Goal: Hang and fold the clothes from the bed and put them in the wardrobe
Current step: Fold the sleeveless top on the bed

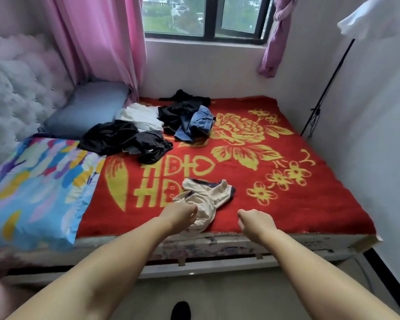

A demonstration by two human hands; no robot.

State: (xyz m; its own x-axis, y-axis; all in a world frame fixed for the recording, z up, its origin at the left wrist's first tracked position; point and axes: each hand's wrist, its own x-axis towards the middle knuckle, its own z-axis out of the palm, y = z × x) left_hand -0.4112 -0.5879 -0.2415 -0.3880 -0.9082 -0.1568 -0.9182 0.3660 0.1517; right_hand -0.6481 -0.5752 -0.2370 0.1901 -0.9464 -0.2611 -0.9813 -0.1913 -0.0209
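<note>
A cream garment with dark trim (206, 197) lies crumpled near the front edge of the bed's red and gold blanket (298, 204). My left hand (180, 215) grips its near end with curled fingers. My right hand (254, 221) hovers to the right of the garment, fingers curled, holding nothing. Further back lies a pile of clothes: a black garment (123, 139), a white one (141, 116), another black one (180, 109) and blue denim (199, 123).
A colourful folded quilt (37, 183) and a blue pillow (86, 109) lie at the bed's left by the tufted headboard. Pink curtains (106, 42) hang at the window. A lamp stand (328, 84) leans by the right wall. The floor lies below the bed frame.
</note>
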